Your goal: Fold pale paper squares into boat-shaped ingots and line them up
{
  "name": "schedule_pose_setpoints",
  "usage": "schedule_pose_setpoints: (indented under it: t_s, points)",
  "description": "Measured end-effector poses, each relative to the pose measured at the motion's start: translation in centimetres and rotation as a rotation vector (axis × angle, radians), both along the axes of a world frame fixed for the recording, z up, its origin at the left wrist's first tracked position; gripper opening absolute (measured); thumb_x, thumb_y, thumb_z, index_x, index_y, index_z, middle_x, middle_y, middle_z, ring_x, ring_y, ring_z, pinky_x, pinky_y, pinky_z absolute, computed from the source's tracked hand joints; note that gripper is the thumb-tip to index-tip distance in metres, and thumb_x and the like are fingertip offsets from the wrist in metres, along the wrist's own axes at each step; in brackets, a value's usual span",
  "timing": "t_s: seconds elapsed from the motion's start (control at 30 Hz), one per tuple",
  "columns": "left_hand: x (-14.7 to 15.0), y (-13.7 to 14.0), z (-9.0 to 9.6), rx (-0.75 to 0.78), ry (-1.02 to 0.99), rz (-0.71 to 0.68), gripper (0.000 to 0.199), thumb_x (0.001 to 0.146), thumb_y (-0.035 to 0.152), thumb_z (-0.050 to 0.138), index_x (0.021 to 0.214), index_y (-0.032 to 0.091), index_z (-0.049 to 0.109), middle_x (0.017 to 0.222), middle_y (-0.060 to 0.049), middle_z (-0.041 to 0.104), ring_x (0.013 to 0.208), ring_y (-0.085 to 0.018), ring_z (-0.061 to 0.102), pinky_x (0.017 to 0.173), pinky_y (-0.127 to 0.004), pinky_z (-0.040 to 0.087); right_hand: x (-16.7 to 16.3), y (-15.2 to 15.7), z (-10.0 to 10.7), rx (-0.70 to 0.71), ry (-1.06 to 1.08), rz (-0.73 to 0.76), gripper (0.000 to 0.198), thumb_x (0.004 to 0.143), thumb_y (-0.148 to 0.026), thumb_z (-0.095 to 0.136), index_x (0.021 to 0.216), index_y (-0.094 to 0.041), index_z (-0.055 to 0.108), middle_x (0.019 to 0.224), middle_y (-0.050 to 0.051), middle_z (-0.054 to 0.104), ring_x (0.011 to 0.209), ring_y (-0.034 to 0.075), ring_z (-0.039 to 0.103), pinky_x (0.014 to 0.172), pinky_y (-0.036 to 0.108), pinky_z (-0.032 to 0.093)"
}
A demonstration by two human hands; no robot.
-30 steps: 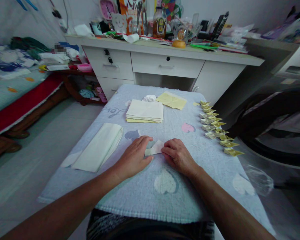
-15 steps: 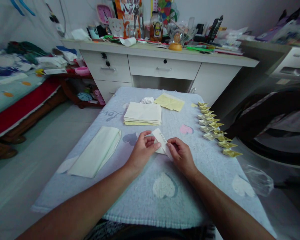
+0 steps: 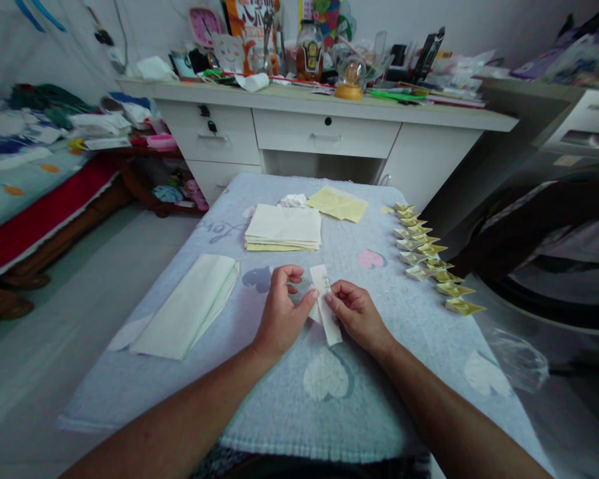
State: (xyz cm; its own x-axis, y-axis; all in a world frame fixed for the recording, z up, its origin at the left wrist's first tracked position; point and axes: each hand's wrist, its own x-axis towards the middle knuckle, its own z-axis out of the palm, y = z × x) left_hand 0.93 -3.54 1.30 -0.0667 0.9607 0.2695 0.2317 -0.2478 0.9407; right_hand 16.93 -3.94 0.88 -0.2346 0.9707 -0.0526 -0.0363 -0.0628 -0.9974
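Note:
A small folded white paper stands at a slant between my hands above the cloth, with faint marks on its upper part. My right hand pinches its right side between thumb and fingers. On the other side, my left hand has its thumb at the paper's left edge, over a flap, with the other fingers curled behind; their contact is partly hidden. Beyond the hands lies a stack of white and yellow paper sheets. Folded paper boats, yellow and whitish, stand in rows at the right.
A pale folded cloth or paper lies at the left of the cloth-covered table. Behind the stack are a yellow sheet and crumpled white paper. A cluttered white desk stands ahead; a washing machine is at the right.
The folded paper has turned more upright, its lower end now showing closer to me. My left fingers have loosened and spread a little; my right hand has shifted slightly along the paper.

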Motion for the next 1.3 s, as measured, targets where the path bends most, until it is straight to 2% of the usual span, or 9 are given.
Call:
schedule_pose_setpoints:
  t_s: [0.03, 0.1, 0.17, 0.23, 0.5, 0.77, 0.93, 1.17, 1.3]
  points:
    - [-0.1, -0.2, 0.2, 0.073, 0.113, 0.030, 0.033, 0.075, 0.022, 0.067, 0.104, 0.020, 0.052, 0.105, -0.005, 0.053, 0.098, -0.018, 0.053, 0.081, -0.030, 0.045, -0.1, 0.1, 0.0, -0.006, 0.024, -0.031, 0.031, 0.079, -0.046, 0.065, 0.074, -0.019, 0.050, 0.057, -0.007, 0.044, 0.045, 0.006, 0.038, 0.041, 0.018, 0.030]
    - [-0.1, -0.7, 0.4, 0.168, 0.273, -0.038, 0.022, 0.078, 0.022, 0.064, 0.097, 0.020, 0.053, 0.105, -0.005, 0.051, 0.103, -0.020, 0.052, 0.089, -0.034, 0.044, -0.1, 0.2, -0.1, -0.015, 0.062, -0.070, 0.032, 0.078, -0.045, 0.067, 0.074, -0.020, 0.047, 0.055, -0.008, 0.043, 0.041, 0.005, 0.037, 0.039, 0.018, 0.030]
    - [-0.1, -0.9, 0.6, 0.174, 0.369, -0.126, 0.018, 0.080, 0.026, 0.065, 0.095, 0.021, 0.056, 0.110, -0.007, 0.048, 0.111, -0.022, 0.050, 0.097, -0.038, 0.041, -0.2, 0.2, -0.1, -0.021, 0.082, -0.075, 0.033, 0.077, -0.045, 0.068, 0.074, -0.021, 0.046, 0.053, -0.009, 0.043, 0.039, 0.005, 0.037, 0.037, 0.018, 0.029]
    - [0.0, -1.0, 0.7, 0.161, 0.391, -0.188, 0.023, 0.078, 0.030, 0.068, 0.096, 0.021, 0.057, 0.112, -0.007, 0.048, 0.113, -0.023, 0.049, 0.099, -0.039, 0.040, -0.2, 0.2, 0.0, -0.028, 0.095, -0.061, 0.033, 0.077, -0.045, 0.068, 0.075, -0.021, 0.045, 0.054, -0.009, 0.044, 0.038, 0.005, 0.038, 0.036, 0.018, 0.029]
    - [-0.1, -0.1, 0.4, -0.009, 0.193, -0.344, 0.028, 0.069, 0.026, 0.075, 0.088, 0.019, 0.056, 0.099, -0.004, 0.054, 0.091, -0.019, 0.055, 0.072, -0.028, 0.048, 0.2, 0.0, 0.6, -0.024, 0.133, 0.030, 0.029, 0.080, -0.044, 0.066, 0.077, -0.020, 0.050, 0.056, -0.007, 0.050, 0.043, 0.007, 0.045, 0.041, 0.019, 0.039]
    - [-0.5, 0.2, -0.2, -0.223, -0.126, -0.444, 0.031, 0.071, 0.027, 0.073, 0.095, 0.018, 0.055, 0.101, -0.005, 0.055, 0.095, -0.019, 0.057, 0.079, -0.030, 0.049, 0.4, 0.2, 0.5, -0.032, 0.151, 0.072, 0.031, 0.078, -0.043, 0.070, 0.077, -0.019, 0.051, 0.061, -0.005, 0.053, 0.046, 0.007, 0.048, 0.045, 0.020, 0.041]
    - [-0.6, 0.3, -0.4, -0.282, -0.199, -0.459, 0.037, 0.071, 0.030, 0.073, 0.100, 0.018, 0.053, 0.105, -0.006, 0.054, 0.099, -0.019, 0.056, 0.081, -0.030, 0.048, 0.5, 0.3, 0.5, -0.006, 0.156, 0.076, 0.027, 0.080, -0.040, 0.068, 0.079, -0.020, 0.051, 0.060, -0.005, 0.054, 0.048, 0.009, 0.049, 0.047, 0.021, 0.041]
    - [-0.4, 0.1, -0.4, -0.115, -0.087, -0.416, 0.035, 0.073, 0.021, 0.069, 0.103, 0.019, 0.052, 0.112, -0.007, 0.051, 0.108, -0.022, 0.053, 0.086, -0.033, 0.050, 0.3, 0.1, 0.1, 0.106, 0.044, -0.025, 0.017, 0.079, -0.029, 0.063, 0.083, -0.021, 0.048, 0.067, -0.005, 0.050, 0.057, 0.009, 0.048, 0.052, 0.020, 0.040]
    - [-0.1, -0.4, -0.1, 0.018, 0.008, -0.384, 0.043, 0.068, 0.012, 0.068, 0.107, 0.021, 0.051, 0.117, -0.007, 0.048, 0.112, -0.023, 0.052, 0.087, -0.034, 0.052, 0.1, 0.0, -0.5, 0.158, -0.079, -0.050, 0.011, 0.079, -0.024, 0.059, 0.086, -0.021, 0.051, 0.066, -0.005, 0.048, 0.061, 0.011, 0.048, 0.060, 0.022, 0.043]
